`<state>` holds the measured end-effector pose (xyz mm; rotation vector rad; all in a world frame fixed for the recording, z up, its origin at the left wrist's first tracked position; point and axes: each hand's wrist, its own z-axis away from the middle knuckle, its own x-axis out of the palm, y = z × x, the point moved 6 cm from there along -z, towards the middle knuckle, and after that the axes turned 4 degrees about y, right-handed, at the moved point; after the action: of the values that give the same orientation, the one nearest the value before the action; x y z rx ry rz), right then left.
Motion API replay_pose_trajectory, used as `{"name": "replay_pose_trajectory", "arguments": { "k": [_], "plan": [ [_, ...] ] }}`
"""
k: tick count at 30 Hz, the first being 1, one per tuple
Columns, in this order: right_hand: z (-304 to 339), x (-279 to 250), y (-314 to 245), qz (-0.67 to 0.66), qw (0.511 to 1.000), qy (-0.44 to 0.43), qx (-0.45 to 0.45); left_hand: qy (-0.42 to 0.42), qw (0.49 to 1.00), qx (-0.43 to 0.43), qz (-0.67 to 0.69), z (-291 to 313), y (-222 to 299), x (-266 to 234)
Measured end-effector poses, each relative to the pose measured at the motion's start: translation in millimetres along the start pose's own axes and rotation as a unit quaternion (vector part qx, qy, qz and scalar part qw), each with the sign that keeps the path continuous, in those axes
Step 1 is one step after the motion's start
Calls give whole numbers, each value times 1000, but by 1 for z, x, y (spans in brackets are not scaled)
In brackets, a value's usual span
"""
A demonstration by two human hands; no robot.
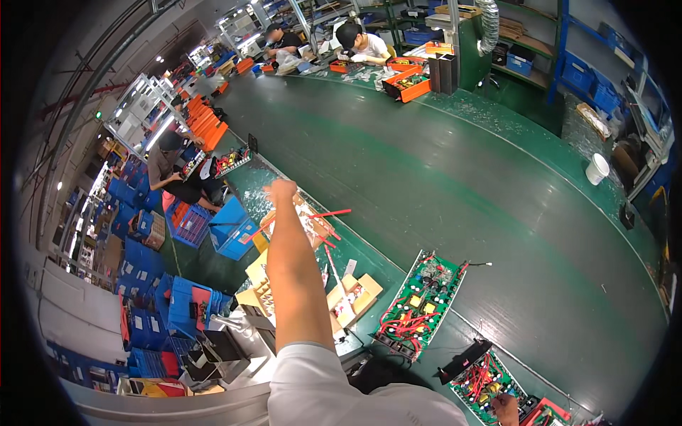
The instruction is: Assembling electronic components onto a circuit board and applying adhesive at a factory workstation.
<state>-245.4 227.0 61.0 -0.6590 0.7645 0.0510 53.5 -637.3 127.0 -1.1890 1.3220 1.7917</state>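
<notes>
My left arm stretches far forward, and my left hand (282,190) is closed above the far end of an open cardboard box (302,224) holding small white and red parts. Whatever its fingers hold is hidden. At the lower right, my right hand (506,410) is at a green circuit board (490,387) with red wires and a black end plate. Its fingers are curled in close to the components; what they grip is too small to tell. A second circuit board (424,302) with red wires and yellow parts lies farther forward on the green conveyor.
A smaller cardboard box (364,297) of parts and red strips (330,213) lie around my left arm. The wide green conveyor (455,184) curves away. Blue crates (233,228) stand at the left, near a seated person (174,167). A white bucket (597,169) stands far right.
</notes>
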Motion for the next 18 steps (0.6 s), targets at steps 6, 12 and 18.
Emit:
{"name": "replay_pose_trajectory", "arguments": {
  "k": [6, 12, 18],
  "plan": [
    [-36, -1, 39, 13, 999, -4, -37, -6, 996, 4, -88, -41, -56, -35],
    [-32, -8, 69, 31, 999, 4, 44, -30, 995, 19, -90, -30, -47, -38],
    [-30, -6, 59, 66, 997, -2, -33, -13, 992, 59, -111, -22, -38, -34]
  ]
}}
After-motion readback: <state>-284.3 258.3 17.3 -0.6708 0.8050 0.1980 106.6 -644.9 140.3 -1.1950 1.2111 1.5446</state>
